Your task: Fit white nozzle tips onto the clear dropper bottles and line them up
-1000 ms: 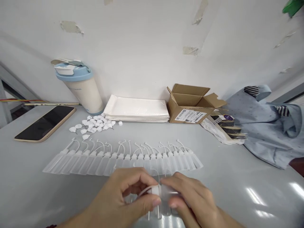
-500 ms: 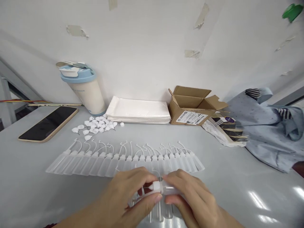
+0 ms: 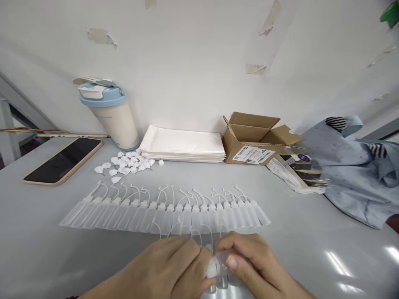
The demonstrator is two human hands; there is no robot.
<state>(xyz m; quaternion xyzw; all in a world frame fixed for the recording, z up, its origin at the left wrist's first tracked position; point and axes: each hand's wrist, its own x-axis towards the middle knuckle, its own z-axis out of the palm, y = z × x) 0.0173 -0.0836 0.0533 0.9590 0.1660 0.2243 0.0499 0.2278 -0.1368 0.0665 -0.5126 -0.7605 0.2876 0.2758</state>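
Note:
My left hand [image 3: 174,265] and my right hand [image 3: 249,263] meet at the bottom middle, both closed round one small clear plastic squeeze bottle [image 3: 220,265] with a white cap. Under the hands lie a few more clear bottles, mostly hidden. Just beyond them a long row of clear bottles [image 3: 165,209] lies side by side on the grey table [image 3: 311,224], white nozzle ends and thin tethers pointing away from me. A pile of small white caps [image 3: 126,162] sits farther back on the left.
A phone [image 3: 64,160] lies at far left. A blue-lidded tumbler [image 3: 109,114], a stack of white pouches [image 3: 182,144] and an open cardboard box [image 3: 257,138] stand along the wall. Dark tape rolls [image 3: 304,168] and a blue garment [image 3: 355,166] lie at right.
Both hands have drawn closer to me and lower in view, closing more tightly round the bottle. More tethers of the near bottles now show above the hands.

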